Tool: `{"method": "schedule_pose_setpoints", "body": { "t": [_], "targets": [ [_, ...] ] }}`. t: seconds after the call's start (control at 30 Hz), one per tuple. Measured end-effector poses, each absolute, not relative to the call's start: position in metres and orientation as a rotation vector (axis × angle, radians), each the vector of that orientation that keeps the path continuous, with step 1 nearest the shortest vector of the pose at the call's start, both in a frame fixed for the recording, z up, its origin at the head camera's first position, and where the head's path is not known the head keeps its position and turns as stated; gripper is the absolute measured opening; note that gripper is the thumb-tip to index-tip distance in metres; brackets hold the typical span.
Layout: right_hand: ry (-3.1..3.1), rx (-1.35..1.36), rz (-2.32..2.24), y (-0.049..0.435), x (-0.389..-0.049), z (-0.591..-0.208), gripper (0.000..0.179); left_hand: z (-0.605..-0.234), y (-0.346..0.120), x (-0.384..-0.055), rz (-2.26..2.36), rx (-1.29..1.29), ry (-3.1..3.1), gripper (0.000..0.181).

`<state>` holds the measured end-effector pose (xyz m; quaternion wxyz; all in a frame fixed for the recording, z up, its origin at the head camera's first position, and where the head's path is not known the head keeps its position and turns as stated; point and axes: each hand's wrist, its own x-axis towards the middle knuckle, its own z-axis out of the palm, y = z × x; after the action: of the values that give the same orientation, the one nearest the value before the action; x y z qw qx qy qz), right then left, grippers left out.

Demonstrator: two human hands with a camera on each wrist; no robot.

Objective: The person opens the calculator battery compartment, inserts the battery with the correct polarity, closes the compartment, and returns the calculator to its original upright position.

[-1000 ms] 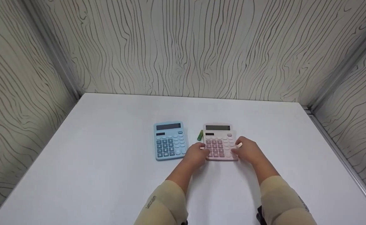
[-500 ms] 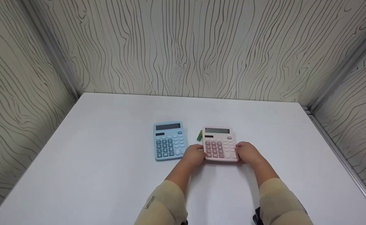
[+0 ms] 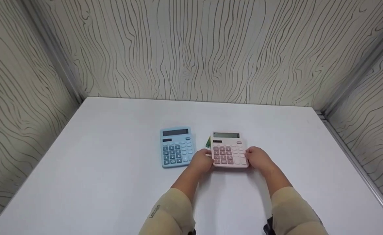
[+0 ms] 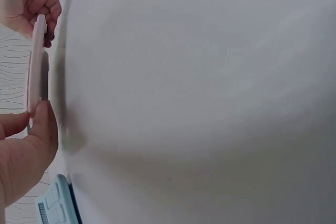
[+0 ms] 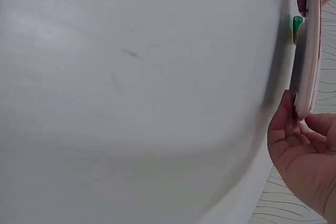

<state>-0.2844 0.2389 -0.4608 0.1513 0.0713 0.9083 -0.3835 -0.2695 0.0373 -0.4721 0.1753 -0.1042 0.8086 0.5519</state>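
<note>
Both hands hold a pink calculator (image 3: 229, 148) by its lower side edges, screen and keys facing up. My left hand (image 3: 201, 161) pinches the left edge between thumb and fingers, and my right hand (image 3: 258, 158) pinches the right one. Seen edge-on in the left wrist view, the calculator's pink side (image 4: 37, 66) stands off the white surface, fingertips beneath it. A green battery (image 3: 208, 142) lies just left of the calculator, partly covered by it in the head view; its green end (image 5: 297, 23) shows in the right wrist view.
A light-blue calculator (image 3: 177, 147) lies face up on the white table (image 3: 113, 147), close to the left of my left hand. Panels with a wood-grain line pattern (image 3: 185, 49) rise behind the table and at both sides.
My fingers have moved from over the pink calculator's lower keys to its side edges. It has come up off the table and shifted slightly towards me and left, covering more of the battery.
</note>
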Motion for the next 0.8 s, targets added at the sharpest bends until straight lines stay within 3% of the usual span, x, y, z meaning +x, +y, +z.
{"method": "schedule_pose_setpoints", "body": {
  "t": [0.8],
  "targets": [
    [2.455, 0.313, -1.708, 0.192, -0.280, -0.438, 0.031, -0.438, -0.016, -0.272, 2.010, -0.335, 1.854, 0.033]
  ]
}}
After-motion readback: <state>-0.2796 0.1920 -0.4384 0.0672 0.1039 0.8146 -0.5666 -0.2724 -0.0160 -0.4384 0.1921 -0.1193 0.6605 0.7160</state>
